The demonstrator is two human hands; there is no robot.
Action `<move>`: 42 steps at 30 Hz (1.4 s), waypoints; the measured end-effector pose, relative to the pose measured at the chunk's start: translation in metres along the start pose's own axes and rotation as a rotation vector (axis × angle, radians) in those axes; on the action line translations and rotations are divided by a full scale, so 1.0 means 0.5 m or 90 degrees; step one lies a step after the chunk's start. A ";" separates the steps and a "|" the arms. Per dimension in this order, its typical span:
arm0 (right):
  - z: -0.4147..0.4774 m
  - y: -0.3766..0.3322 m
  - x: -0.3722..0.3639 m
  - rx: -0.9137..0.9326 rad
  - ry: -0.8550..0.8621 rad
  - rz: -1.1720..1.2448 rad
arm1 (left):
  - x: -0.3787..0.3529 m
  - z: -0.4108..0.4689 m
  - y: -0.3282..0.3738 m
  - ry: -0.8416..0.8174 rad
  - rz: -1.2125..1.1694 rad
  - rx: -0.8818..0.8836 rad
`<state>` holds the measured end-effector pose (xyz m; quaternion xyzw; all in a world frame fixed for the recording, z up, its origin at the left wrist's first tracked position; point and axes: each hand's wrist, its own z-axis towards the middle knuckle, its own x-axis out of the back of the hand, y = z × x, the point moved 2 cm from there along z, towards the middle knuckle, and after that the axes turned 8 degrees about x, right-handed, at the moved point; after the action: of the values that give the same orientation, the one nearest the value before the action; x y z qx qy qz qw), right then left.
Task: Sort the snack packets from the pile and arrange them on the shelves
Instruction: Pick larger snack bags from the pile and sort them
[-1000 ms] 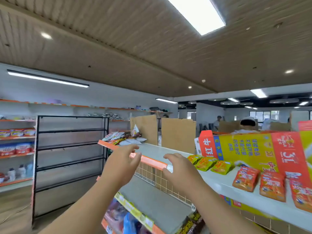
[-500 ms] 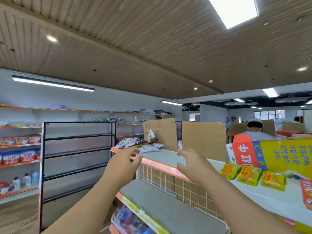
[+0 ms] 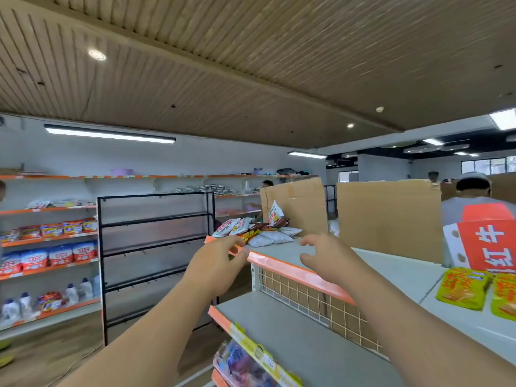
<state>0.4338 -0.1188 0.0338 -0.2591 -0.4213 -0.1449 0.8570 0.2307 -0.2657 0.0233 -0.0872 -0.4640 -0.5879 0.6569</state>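
A pile of snack packets (image 3: pixel 257 231) lies at the far left end of the top shelf (image 3: pixel 290 254), white, red and yellow bags mixed. My left hand (image 3: pixel 216 263) hovers just short of the pile by the shelf's orange edge, fingers loosely curled, holding nothing. My right hand (image 3: pixel 325 258) hangs over the bare shelf top a little right of the pile, fingers spread and bent, also holding nothing. Yellow-green packets (image 3: pixel 462 287) lie in a row at the right on the same shelf top.
A red and yellow carton (image 3: pixel 488 244) stands at the right edge. Cardboard sheets (image 3: pixel 388 219) rise behind the shelf. A lower grey shelf (image 3: pixel 301 339) sits below, a black empty rack (image 3: pixel 156 252) to the left, stocked wall shelves (image 3: pixel 50 247) beyond. A person (image 3: pixel 472 196) stands behind the carton.
The view has turned left and moved nearer the pile. Both hands have reached forward toward it, and the fingers of my right hand have spread.
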 end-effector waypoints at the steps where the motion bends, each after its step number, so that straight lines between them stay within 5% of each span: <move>1: 0.024 0.013 -0.012 -0.004 -0.008 0.002 | -0.009 0.020 -0.006 -0.001 0.002 0.004; 17: 0.501 0.245 -0.108 0.006 -0.049 0.010 | -0.224 0.464 -0.030 0.026 0.061 -0.029; 31: 0.674 0.271 -0.203 0.013 -0.184 -0.102 | -0.390 0.605 -0.110 -0.090 0.130 -0.038; 42: 0.764 0.282 -0.346 -0.080 -0.295 -0.289 | -0.482 0.697 -0.160 -0.131 0.436 -0.190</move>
<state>0.1481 0.2190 0.0455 -0.2374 -0.6420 -0.2951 0.6666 0.0149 0.1077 0.0103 -0.3901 -0.3808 -0.3838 0.7453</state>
